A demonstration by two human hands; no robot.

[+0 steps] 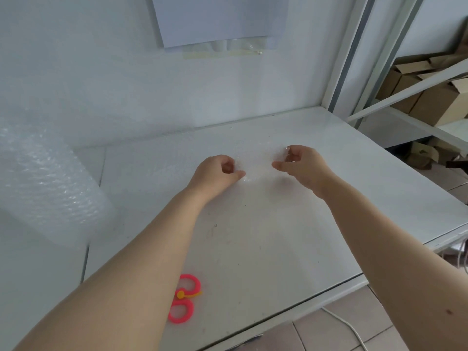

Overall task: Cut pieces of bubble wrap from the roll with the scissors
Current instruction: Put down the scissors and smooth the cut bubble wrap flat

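Both hands work over the middle of the surface (266,249), a little toward its far edge. The left hand (217,171) and right hand (302,162) each have their fingers curled in, thumb against fingertips, pinching opposite ends of a small clear piece (257,160) of bubble wrap stretched between them. The piece is faint against the white top, so its exact outline cannot be told. The roll (43,178) lies at the left edge, well apart from the hands, with its loose sheet spread toward them. The scissors (186,298) lie by the near edge with their pink handles showing, and their blades are hidden under the left forearm (152,249). This looks like the laying-out of a cut piece rather than a cut itself, since neither hand holds the scissors. To do it well, the piece should go down flat with light tension between the two pinches, so that it does not curl or fold over. Both ends are best let go together, because the film is light and one end freed early could spring back. Setting it toward the far right of the surface would leave room between the roll and the near edge for the next length. The bubbles crush easily, so the pinch should be only firm enough to hold. After that, the scissors are a short reach back.
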